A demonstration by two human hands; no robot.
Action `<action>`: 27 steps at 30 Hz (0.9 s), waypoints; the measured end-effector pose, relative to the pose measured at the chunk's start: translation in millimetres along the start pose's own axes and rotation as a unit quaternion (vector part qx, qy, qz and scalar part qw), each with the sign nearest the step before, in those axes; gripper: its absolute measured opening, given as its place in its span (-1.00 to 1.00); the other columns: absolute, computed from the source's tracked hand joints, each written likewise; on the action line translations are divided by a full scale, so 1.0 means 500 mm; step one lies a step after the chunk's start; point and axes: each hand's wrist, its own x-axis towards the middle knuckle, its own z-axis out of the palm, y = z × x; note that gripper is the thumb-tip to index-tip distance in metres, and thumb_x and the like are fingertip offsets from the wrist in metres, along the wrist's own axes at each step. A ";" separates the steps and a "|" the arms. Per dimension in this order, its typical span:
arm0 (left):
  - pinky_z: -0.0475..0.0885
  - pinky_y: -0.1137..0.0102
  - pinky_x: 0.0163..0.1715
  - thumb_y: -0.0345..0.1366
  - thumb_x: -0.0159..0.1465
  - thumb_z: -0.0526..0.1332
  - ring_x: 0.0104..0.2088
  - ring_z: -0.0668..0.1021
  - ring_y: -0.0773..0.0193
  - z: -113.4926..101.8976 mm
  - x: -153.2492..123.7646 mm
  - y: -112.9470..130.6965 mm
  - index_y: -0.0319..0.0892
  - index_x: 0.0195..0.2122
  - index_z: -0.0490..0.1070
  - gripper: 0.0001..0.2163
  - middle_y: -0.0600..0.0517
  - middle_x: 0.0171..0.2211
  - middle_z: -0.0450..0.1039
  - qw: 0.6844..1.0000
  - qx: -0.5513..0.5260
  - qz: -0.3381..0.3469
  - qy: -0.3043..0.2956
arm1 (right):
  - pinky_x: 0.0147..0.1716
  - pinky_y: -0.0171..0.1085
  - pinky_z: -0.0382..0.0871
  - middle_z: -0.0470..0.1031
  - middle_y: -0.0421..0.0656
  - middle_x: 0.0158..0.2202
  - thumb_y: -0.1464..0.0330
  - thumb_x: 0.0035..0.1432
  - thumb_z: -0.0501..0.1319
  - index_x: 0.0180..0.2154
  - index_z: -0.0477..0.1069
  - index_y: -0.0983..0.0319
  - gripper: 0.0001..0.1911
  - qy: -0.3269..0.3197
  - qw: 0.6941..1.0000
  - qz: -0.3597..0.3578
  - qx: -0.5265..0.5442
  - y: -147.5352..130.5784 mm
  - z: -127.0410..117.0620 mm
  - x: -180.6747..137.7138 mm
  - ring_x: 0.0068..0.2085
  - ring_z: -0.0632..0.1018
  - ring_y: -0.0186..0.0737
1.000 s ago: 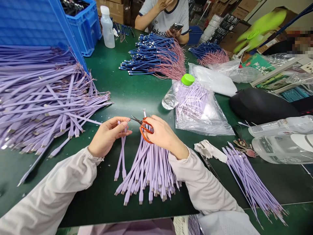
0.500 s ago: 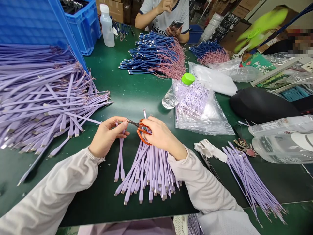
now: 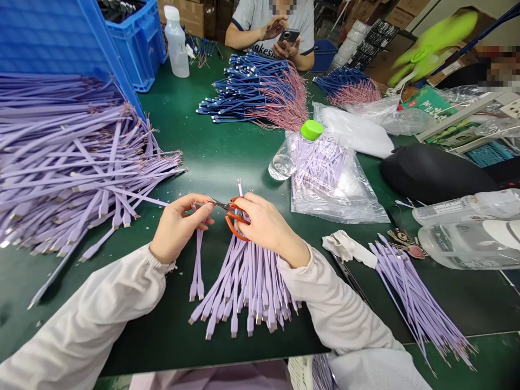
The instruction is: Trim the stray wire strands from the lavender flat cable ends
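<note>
My left hand [image 3: 179, 226] pinches the upper ends of two short purple flat cables [image 3: 197, 265], which hang down onto the green table [image 3: 227, 157]. My right hand [image 3: 266, 225] grips small orange-handled scissors [image 3: 234, 214], their blades pointing left and touching the cable tips at my left fingers. Under my right hand lies a fanned bundle of purple cables [image 3: 247, 281] with connectors toward me.
A big heap of purple cables [image 3: 69, 162] fills the left, with blue crates [image 3: 134, 43] behind. Blue cables with red wires [image 3: 260, 95], a bagged bottle [image 3: 320, 162], a black pouch [image 3: 430, 173], more purple cables [image 3: 414, 292] and a person holding a phone [image 3: 276, 27] are beyond.
The scissors and my right hand moved left to the cable tips in my left hand. The cable pair shifted slightly left and up.
</note>
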 end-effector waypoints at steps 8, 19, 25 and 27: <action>0.41 0.53 -0.60 -0.15 0.01 0.33 -0.51 0.54 0.35 0.001 0.003 0.000 -0.20 -0.43 0.47 -0.78 0.09 -0.43 0.42 1.000 0.010 0.004 -0.012 | -0.47 -0.37 0.06 0.24 -0.27 -0.50 0.51 0.08 0.19 -0.47 0.38 0.27 -0.90 0.026 0.999 -0.004 0.026 0.011 0.004 0.004 -0.50 0.24 -0.42; 0.43 0.51 -0.56 -0.06 0.00 0.33 -0.13 0.56 0.09 0.006 0.002 -0.009 -0.20 -0.37 0.40 -0.68 -0.07 -0.29 0.55 0.991 -0.035 -0.086 -0.099 | -0.38 -0.33 0.30 0.29 -0.21 -0.40 0.48 0.05 0.12 -0.21 0.45 0.27 -0.76 0.166 0.964 -0.056 0.201 0.010 0.012 0.006 -0.43 0.35 -0.35; 0.24 0.56 -0.71 -0.05 0.03 0.26 -0.41 0.56 0.26 0.006 0.000 0.004 -0.16 -0.42 0.39 -0.73 0.01 -0.43 0.52 0.993 0.044 -0.062 -0.092 | -0.32 -0.34 0.32 0.34 -0.19 -0.34 0.51 0.06 0.10 -0.12 0.45 0.26 -0.68 0.138 0.960 -0.114 0.214 0.007 0.026 0.007 -0.36 0.40 -0.35; 0.24 0.55 -0.71 -0.06 0.04 0.24 -0.48 0.53 0.30 0.007 0.000 0.005 -0.16 -0.43 0.39 -0.75 0.02 -0.46 0.51 0.994 0.050 -0.057 -0.085 | -0.32 -0.35 0.32 0.34 -0.19 -0.34 0.51 0.05 0.11 -0.16 0.45 0.26 -0.70 0.131 0.964 -0.108 0.204 0.008 0.027 0.007 -0.35 0.41 -0.35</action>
